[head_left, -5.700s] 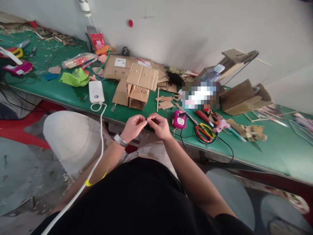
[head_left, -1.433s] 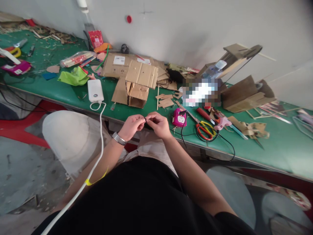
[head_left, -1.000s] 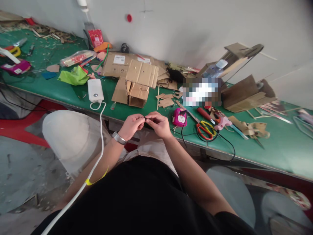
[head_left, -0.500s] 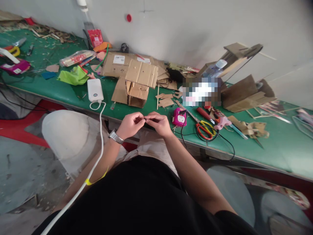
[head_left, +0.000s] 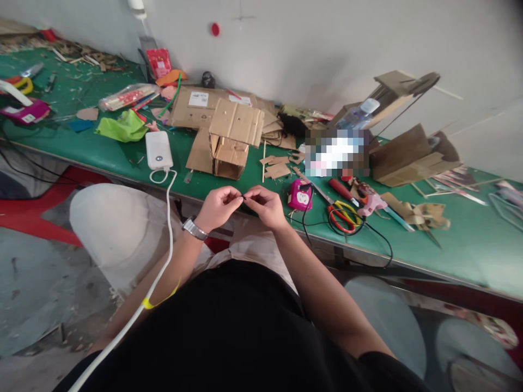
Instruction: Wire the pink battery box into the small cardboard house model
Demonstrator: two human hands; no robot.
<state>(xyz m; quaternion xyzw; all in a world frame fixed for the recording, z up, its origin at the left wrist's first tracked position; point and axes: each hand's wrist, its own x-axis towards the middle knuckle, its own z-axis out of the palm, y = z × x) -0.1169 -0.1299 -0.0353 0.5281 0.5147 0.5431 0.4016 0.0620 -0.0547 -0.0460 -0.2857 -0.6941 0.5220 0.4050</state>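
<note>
My left hand [head_left: 218,209] and right hand [head_left: 267,208] pinch a tiny black piece [head_left: 244,198] (can't tell what) by the green table [head_left: 482,245] — fiddly fingertip step, I'd say; next move needs a light touch.

Dim, soft light

We see muted light, a faint shadow [head_left: 322,71] on the wall [head_left: 278,38], pale sheen across the table [head_left: 482,239] at right and gloom beneath it. Edges look stretched; the top right corner is dark. Pixelation masks a bright patch [head_left: 337,153]; the dark bit [head_left: 244,198] at the fingertips [head_left: 236,203] is indistinct.
</note>
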